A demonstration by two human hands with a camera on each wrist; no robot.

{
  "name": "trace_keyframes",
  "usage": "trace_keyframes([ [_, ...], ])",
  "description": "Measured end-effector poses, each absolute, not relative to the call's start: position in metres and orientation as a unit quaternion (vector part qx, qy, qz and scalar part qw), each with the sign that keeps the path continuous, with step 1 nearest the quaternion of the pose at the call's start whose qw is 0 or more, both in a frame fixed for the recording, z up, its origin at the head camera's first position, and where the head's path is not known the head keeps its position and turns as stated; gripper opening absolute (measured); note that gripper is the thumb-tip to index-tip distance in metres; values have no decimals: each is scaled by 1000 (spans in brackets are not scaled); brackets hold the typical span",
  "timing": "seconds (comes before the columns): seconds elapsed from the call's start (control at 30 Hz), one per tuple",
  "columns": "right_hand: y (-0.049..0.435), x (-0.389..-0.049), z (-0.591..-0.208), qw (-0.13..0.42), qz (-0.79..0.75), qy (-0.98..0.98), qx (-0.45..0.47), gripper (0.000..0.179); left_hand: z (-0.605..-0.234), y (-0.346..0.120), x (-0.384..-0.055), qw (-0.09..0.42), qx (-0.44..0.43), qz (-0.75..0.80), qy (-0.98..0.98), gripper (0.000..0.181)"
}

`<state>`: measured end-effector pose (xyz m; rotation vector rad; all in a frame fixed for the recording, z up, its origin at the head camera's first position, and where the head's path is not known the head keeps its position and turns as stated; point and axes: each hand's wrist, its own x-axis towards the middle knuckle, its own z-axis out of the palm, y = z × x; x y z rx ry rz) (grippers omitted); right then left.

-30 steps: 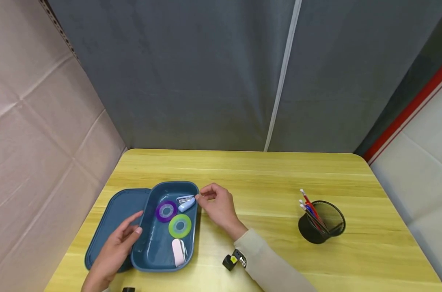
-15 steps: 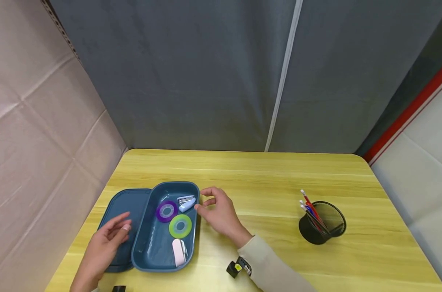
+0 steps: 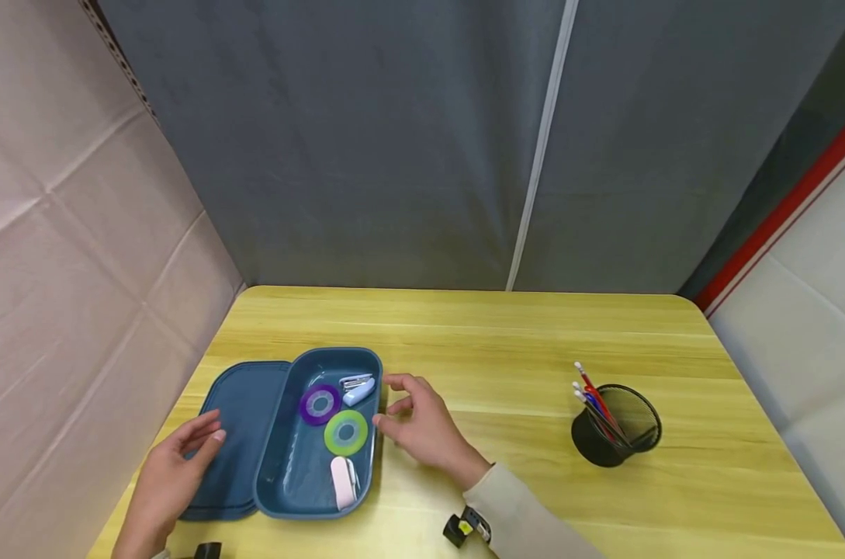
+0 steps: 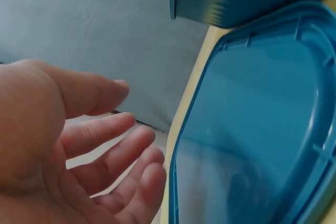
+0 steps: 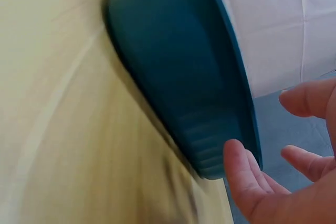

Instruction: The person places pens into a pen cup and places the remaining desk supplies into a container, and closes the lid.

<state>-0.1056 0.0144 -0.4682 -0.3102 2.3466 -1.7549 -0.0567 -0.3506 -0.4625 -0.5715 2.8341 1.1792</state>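
Observation:
A blue plastic box (image 3: 282, 480) holds a purple tape roll (image 3: 307, 406), a green tape roll (image 3: 333, 435), a light blue stapler (image 3: 358, 392) and a pink stapler (image 3: 341, 483). Its blue lid (image 3: 244, 435) lies flat at the left, against or partly under the box. My left hand (image 3: 171, 473) hovers by the lid's left edge, fingers loosely bent and holding nothing; the lid (image 4: 247, 129) fills the right of the left wrist view. Beside the box's right wall is my right hand (image 3: 425, 427), fingers relaxed around nothing. Whether its fingertips touch the box (image 5: 173, 51) I cannot tell.
A black mesh pen cup (image 3: 593, 442) stands on the right side of the wooden table (image 3: 492, 341). Red and white-tipped pencils (image 3: 587, 378) and other sticks lean in it. A grey curtain (image 3: 366, 155) hangs behind, with pale sheets at both sides.
My left hand has moved left, away from the box and across the lid. The right hand has slid slightly toward me along the box's right side, its fingers spreading apart.

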Motion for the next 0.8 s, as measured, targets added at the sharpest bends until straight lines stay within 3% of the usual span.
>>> trace_keyframes([
  [0.27, 15, -99, -479, 102, -586, 794, -128, 73, -473, -365, -62, 24, -231, 380, 895, 60],
  [0.8, 10, -96, -489, 119, -605, 774, -143, 76, -484, -373, -63, 17, -240, 363, 900, 54],
])
